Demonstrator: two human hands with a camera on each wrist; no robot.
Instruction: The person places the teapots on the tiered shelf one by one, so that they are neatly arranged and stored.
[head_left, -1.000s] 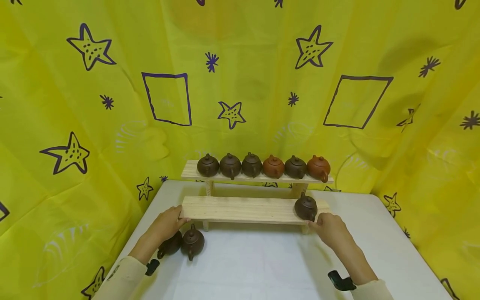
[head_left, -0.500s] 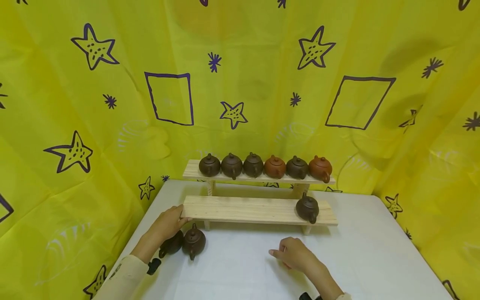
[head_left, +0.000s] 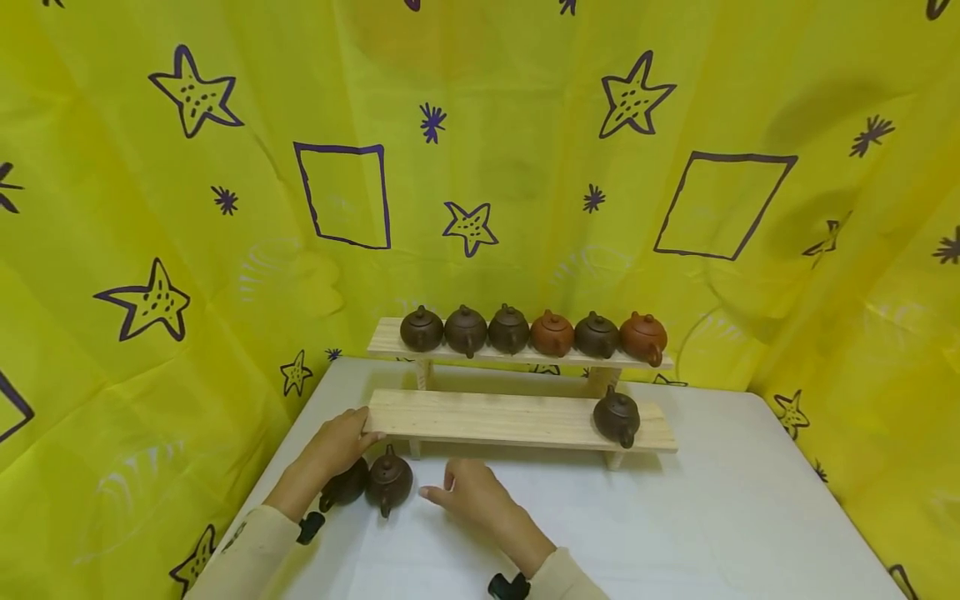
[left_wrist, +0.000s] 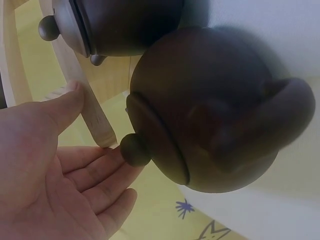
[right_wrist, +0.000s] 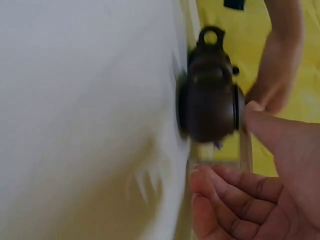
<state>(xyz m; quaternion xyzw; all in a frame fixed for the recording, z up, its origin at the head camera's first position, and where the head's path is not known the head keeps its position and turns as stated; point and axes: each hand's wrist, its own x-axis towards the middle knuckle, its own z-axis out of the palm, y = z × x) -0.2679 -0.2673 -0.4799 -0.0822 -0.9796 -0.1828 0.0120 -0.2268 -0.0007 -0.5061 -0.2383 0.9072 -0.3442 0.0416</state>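
My left hand (head_left: pixel 337 443) grips the left end of the lower shelf (head_left: pixel 480 417) of a pale wooden stand, thumb along its front edge; the left wrist view shows the board's end (left_wrist: pixel 100 131) between thumb and fingers. Below that hand, two dark brown clay teapots stand side by side on the table: one (head_left: pixel 348 486) partly hidden by the forearm, the other (head_left: pixel 389 479) in full sight. My right hand (head_left: pixel 476 496) is just right of the second teapot, apart from it, holding nothing. In the right wrist view its fingers are loosely bent near that teapot (right_wrist: pixel 207 110).
The upper shelf (head_left: pixel 386 335) carries a row of several teapots, dark brown and reddish (head_left: pixel 552 333). One dark teapot (head_left: pixel 617 417) sits near the right end of the lower shelf. A white cloth covers the table (head_left: pixel 675 517); yellow patterned curtains (head_left: pixel 525 167) surround it.
My right hand has left the lower shelf's right end and swept left across the table toward the two teapots. The left hand stays at the shelf's left end.
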